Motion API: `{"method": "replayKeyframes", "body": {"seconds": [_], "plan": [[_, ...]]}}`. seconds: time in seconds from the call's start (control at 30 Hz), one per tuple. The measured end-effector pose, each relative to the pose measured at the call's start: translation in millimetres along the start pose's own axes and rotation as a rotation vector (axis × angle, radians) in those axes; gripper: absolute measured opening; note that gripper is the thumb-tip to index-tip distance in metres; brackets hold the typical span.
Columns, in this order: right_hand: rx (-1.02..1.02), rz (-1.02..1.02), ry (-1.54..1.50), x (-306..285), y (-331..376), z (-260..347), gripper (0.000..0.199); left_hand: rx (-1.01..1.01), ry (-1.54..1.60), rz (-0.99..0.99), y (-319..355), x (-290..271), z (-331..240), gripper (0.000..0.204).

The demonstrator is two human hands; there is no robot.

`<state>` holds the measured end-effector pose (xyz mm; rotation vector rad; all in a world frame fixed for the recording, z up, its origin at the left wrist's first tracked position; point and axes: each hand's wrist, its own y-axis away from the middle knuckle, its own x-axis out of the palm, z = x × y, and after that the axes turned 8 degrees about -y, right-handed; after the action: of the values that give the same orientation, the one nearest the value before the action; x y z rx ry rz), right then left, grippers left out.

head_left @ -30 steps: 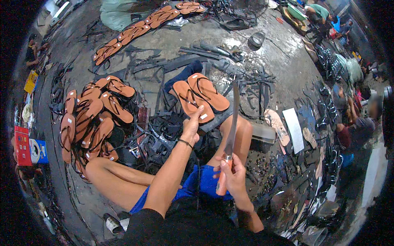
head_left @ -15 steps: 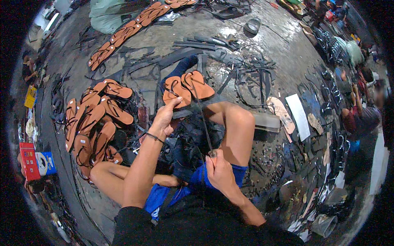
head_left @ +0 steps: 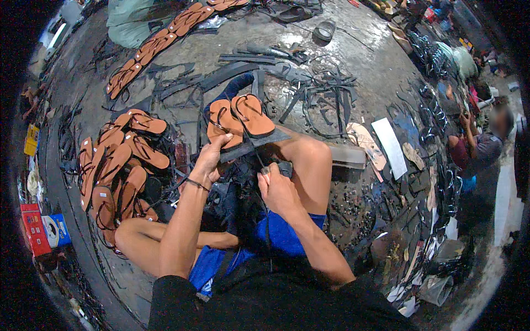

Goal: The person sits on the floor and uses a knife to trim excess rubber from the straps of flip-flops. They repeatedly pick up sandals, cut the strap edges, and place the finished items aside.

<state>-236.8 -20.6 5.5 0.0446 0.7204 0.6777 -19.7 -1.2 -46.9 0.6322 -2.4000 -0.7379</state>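
Note:
Two tan flip-flops with dark straps lie side by side in front of me: the left flip-flop (head_left: 225, 126) and the right flip-flop (head_left: 253, 115). My left hand (head_left: 211, 160) grips the near end of the left one, its thumb pressed on the top face. A thin dark strip (head_left: 258, 155) runs down from between the sandals to my right hand (head_left: 279, 188), which is closed around it. Below that fist the strip seems to go on toward my lap. A dark piece (head_left: 285, 167) shows beside the right knuckles; I cannot tell what it is.
A heap of similar flip-flops (head_left: 118, 157) lies to my left, and a row of them (head_left: 160, 44) stretches across the far left floor. Black rubber offcuts (head_left: 237, 74) litter the ground ahead. At right are a white board (head_left: 390, 148) and another person (head_left: 480, 146).
My right hand has moved up and forward along the strip, close to the sandals. The left hand keeps its grip on the flip-flop. The whole view has shifted slightly.

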Motion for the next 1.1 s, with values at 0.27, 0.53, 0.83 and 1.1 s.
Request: {"method": "replayKeyframes", "body": {"seconds": [0.27, 0.53, 0.83, 1.1], "plan": [[-0.108, -0.166, 0.119, 28, -23, -8, 0.033, 0.032, 0.082, -0.066, 20, 14, -7, 0.028], [-0.028, 0.089, 0.102, 18, -51, -18, 0.04, 0.077, 0.038, 0.025, 19, 6, 9, 0.027], [-0.125, 0.169, 0.279, 50, -86, -32, 0.041, 0.088, 0.133, -0.022, 26, 0, 13, 0.025], [-0.49, -0.048, 0.259, 91, -128, -54, 0.039, 0.04, 0.224, -0.022, 15, 2, 31, 0.031]]}}
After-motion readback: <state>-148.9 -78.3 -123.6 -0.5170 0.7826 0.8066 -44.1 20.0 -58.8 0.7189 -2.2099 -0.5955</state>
